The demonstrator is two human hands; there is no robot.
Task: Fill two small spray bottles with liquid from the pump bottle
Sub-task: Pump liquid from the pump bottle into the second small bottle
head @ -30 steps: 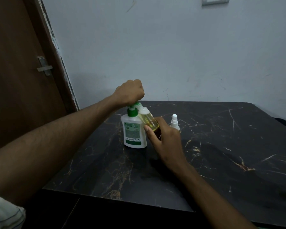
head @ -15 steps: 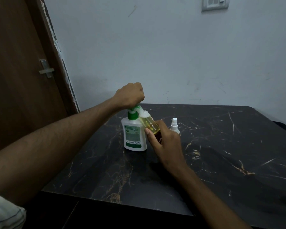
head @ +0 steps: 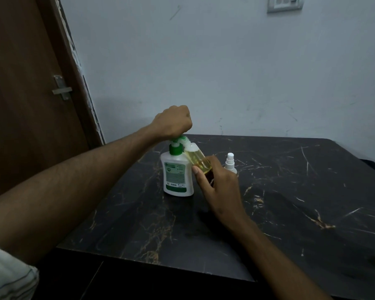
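My left hand is a fist on top of the pump bottle, fingers curled over its green pump head. My right hand grips a small spray bottle and tips it so its open mouth sits right under the pump's spout. This little bottle has yellow liquid in it. The pump bottle stands on the dark table. The other spray bottle stands just behind my right hand, with its white top on.
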